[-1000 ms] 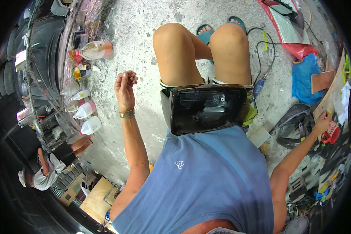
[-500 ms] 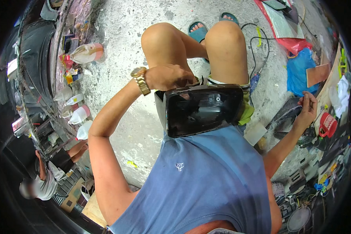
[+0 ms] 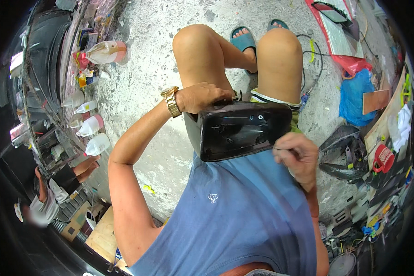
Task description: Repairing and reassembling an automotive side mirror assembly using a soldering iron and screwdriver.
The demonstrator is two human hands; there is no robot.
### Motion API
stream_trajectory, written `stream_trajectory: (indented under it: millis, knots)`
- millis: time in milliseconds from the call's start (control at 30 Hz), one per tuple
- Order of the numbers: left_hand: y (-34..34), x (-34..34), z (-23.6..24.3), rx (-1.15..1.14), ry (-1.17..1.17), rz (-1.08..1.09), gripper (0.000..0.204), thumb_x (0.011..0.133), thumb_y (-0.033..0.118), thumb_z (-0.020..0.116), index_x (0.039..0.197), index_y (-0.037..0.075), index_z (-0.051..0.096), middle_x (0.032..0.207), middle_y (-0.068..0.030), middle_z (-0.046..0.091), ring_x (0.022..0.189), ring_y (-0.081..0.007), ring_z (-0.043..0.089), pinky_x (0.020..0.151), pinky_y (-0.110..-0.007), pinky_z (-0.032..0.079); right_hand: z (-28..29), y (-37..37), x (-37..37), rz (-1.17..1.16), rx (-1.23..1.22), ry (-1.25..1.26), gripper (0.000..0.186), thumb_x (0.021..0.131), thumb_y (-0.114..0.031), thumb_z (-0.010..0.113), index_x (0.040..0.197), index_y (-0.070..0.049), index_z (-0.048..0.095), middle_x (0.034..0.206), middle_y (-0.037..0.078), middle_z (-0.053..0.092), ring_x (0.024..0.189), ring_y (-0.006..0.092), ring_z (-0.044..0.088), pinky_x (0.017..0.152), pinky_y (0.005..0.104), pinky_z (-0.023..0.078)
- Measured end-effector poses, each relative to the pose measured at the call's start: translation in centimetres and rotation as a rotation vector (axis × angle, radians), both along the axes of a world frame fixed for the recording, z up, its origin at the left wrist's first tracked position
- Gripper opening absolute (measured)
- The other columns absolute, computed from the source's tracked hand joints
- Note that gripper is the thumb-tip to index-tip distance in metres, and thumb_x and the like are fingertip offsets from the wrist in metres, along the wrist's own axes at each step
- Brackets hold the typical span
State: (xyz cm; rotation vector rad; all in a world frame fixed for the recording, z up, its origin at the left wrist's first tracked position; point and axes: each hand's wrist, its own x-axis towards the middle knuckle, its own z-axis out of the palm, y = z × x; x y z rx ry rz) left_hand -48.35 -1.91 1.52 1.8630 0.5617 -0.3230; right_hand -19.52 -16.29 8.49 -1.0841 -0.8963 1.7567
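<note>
A glossy black plastic housing (image 3: 234,135) rests tilted across my lap, its hollow inside facing up. My left hand (image 3: 202,96), below a gold wristwatch (image 3: 170,101), grips its upper edge at the left, with fingertips partly hidden behind it. Beside the lower right corner of the housing, my right hand (image 3: 294,156) is in a pinch; whether it holds a small thin item is too fine to make out. My knees are bent beneath the housing.
Plastic bottles (image 3: 96,145) line the left, where another person (image 3: 46,202) sits. A blue plastic bag (image 3: 354,96), a wooden piece (image 3: 376,100), another black part (image 3: 342,152) and a red mug (image 3: 382,158) lie at the right. A cord (image 3: 317,71) runs over the floor.
My left hand moved rightward from beside the housing onto its upper edge. My right hand left the clutter at the right and moved in to the housing's lower right corner.
</note>
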Motion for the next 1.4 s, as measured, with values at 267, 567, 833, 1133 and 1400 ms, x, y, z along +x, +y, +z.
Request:
stream_trajectory:
  millis: [267,567,833,1133,1400]
  knots:
    - [-3.2,-3.0,3.7,-0.006,-0.155,0.52,0.033,0.085,0.02,0.071,0.107,-0.002,0.06,0.093,-0.0134,0.066,0.082,-0.0213,0.063,0.068,-0.033,0.051,-4.2,1.2,-5.9,0.125,-0.205,-0.068,0.012,0.086,0.006,0.062,0.097,0.003,0.061,0.084,0.005,0.065,0.074,0.0102,0.062,0.067,0.0248,0.052]
    - [-9.1,-3.7,2.1,0.278,-0.342,1.049,0.03,0.082,0.011,0.073,0.108,-0.002,0.064,0.085,-0.0061,0.059,0.074,-0.0121,0.058,0.057,-0.024,0.045,-6.9,5.3,-11.8,0.074,0.076,-0.003,0.007,0.088,0.003,0.061,0.094,0.001,0.06,0.094,0.011,0.063,0.075,0.0139,0.062,0.067,0.0262,0.052]
    - [-11.6,-5.1,0.5,0.197,-0.297,1.23,0.028,0.082,0.009,0.073,0.107,-0.002,0.065,0.087,-0.0042,0.058,0.08,-0.0089,0.056,0.057,-0.022,0.046,-6.9,6.3,-14.1,0.26,0.262,-0.241,0.011,0.086,0.003,0.064,0.097,0.001,0.062,0.09,0.009,0.063,0.078,0.0154,0.062,0.069,0.0274,0.05]
    - [-11.9,-4.4,-1.3,-0.222,-0.507,1.407,0.028,0.085,0.008,0.07,0.111,-0.002,0.066,0.098,-0.0016,0.065,0.092,-0.0085,0.058,0.083,-0.024,0.049,-0.4,8.7,-12.6,0.437,0.616,-0.656,0.02,0.075,0.005,0.068,0.093,0.0,0.065,0.09,0.014,0.063,0.08,0.0288,0.063,0.072,0.0336,0.051]
    - [-12.2,-2.1,1.8,-0.622,-0.678,1.47,0.031,0.084,0.004,0.073,0.114,0.0,0.064,0.1,0.002,0.067,0.088,-0.0032,0.058,0.081,-0.021,0.049,10.8,8.9,-7.7,0.07,0.72,-0.819,0.026,0.066,0.011,0.072,0.088,-0.002,0.067,0.078,0.011,0.063,0.072,0.0231,0.062,0.063,0.0297,0.049]
